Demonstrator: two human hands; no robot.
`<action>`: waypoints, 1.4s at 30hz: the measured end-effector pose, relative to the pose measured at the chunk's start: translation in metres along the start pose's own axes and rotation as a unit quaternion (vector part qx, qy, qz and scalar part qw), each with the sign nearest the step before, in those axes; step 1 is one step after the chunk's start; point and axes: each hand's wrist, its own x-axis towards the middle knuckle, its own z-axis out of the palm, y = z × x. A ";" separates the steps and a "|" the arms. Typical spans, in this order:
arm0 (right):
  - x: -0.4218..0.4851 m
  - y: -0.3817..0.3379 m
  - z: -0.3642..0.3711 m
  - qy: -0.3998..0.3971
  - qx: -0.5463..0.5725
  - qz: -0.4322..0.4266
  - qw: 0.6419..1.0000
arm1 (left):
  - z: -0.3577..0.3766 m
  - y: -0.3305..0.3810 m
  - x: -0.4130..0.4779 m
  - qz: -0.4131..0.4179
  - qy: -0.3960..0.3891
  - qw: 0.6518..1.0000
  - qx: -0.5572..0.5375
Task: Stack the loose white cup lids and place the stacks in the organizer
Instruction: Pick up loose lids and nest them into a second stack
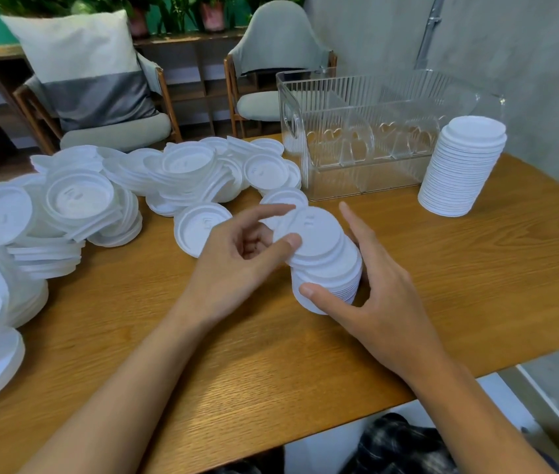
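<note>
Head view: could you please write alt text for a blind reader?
The right hand grips a lid stack on the table while the left hand holds the top lid. Loose lids lie left; organizer and taller stack stand behind.

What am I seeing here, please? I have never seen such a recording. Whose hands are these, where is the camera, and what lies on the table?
There is no machine: a person works with two bare hands. The single picture comes from a camera worn on the head, looking forward and down. On the wooden table lies a big pile of loose white lids, on the left. The right hand grips a short stack from the side, thumb in front. The left hand pinches the top lid, which sits tilted on that stack. Behind stands a clear organizer, and right of it a taller stack.
</note>
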 end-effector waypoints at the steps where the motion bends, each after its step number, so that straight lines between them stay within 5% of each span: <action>1: 0.000 0.000 0.000 -0.001 -0.004 -0.002 1.000 | 0.001 -0.002 0.000 -0.001 -0.006 1.000 0.013; 8: 0.001 0.002 0.002 0.005 -0.026 0.000 1.000 | -0.002 -0.005 -0.002 0.028 0.000 0.989 0.146; 12: 0.001 0.003 0.002 0.005 -0.025 -0.001 1.000 | 0.003 -0.002 -0.004 0.046 -0.051 0.991 0.112; 29: 0.002 0.006 0.003 -0.022 -0.043 -0.019 0.999 | 0.010 -0.012 -0.002 0.065 -0.040 0.991 0.112; 34: 0.002 0.005 0.001 -0.006 -0.053 -0.019 0.998 | 0.004 -0.015 0.000 0.125 -0.024 0.982 0.142; 38: 0.003 0.008 -0.006 0.009 -0.064 -0.004 0.998 | -0.001 -0.030 0.006 0.144 0.033 0.956 0.253; 42: 0.005 0.009 -0.009 0.005 -0.060 0.008 0.998 | 0.007 -0.045 0.017 0.114 -0.005 0.924 0.365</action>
